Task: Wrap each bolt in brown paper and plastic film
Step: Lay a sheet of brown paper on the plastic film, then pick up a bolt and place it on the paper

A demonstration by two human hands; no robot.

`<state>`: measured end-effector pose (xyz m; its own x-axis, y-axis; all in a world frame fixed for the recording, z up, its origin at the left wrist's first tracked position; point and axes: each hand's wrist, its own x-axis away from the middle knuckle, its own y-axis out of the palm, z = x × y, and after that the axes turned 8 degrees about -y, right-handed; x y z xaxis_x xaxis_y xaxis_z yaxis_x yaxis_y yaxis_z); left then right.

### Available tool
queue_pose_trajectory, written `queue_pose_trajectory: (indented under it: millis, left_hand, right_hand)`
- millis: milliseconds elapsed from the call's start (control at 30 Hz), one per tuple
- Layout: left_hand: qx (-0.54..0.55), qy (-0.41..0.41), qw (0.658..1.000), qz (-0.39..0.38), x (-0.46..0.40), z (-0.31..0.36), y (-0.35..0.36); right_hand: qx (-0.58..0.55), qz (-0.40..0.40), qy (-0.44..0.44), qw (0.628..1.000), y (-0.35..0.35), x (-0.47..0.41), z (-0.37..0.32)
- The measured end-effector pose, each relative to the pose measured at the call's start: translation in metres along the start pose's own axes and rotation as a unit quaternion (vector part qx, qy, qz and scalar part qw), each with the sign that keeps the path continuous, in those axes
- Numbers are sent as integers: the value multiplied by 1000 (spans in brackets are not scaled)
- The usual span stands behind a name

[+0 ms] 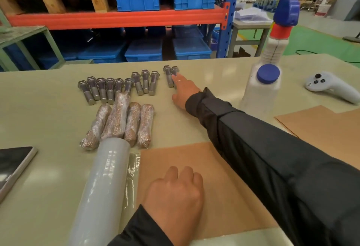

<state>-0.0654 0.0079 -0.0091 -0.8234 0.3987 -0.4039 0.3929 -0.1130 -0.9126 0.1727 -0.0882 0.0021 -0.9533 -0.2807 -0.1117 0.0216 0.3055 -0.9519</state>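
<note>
On the pale green table [48, 109], biggest item first: roll of plastic film [101, 189], lying lengthwise from the near edge toward the far side, a loose clear flap spilling off its right side onto the brown paper sheet [224, 197].

Brown paper sheet lies flat, just right of the roll. Left hand [175, 197] rests on it, knuckles up, fingers curled under loosely, gripping nothing I can see. More brown paper [321, 128] is stacked at the right edge, partly under the right sleeve.

Right arm reaches far across the table. Right hand [183, 91] has fingers extended, index tip touching the rightmost bolt [174, 72] of a pair; its partner [168, 75] lies just left, apart from the fingertip. Not curled round either one. Thumb lies low against the table, away from the bolts.

Remaining bare bolts: group of three [145, 83] left of the pair, then a row of six [105, 90] further left, heads toward the far edge.

Four wrapped bolts [118, 123] lie side by side between the bare row and the roll's far end; the roll's tip overlaps the near end of the second one.

White plastic bottle [263, 88] with blue cap stands right of the reaching hand, a taller dispenser with blue top [282, 21] behind it. White controller [329, 86] at far right. Dark tablet [13, 166] at left edge.
</note>
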Motion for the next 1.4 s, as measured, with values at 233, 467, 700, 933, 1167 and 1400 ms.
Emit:
queue_pose_trajectory:
  millis: [233,467,700,933,1167,1400]
  left_hand:
    - [6,-14,1000,18,-3,0,5]
    - [4,-15,1000,10,-3,1,4]
    - [6,-2,1000,2,-1,-2,3]
    - [16,-6,1000,-21,2,-2,-7]
    - [10,3,1000,-11,15,7,-6]
    - [98,96,988,77,19,9,-23]
  right_hand:
    - [-61,21,14,998,25,-22,13]
    - [-8,70,-10,997,26,-7,4]
    - [6,127,123,984,1,18,-6]
    - [-33,-59,150,986,-70,59,-4]
    - [-118,-52,17,992,-98,144,-20]
    - [-39,-90,-74,992,-57,214,-40]
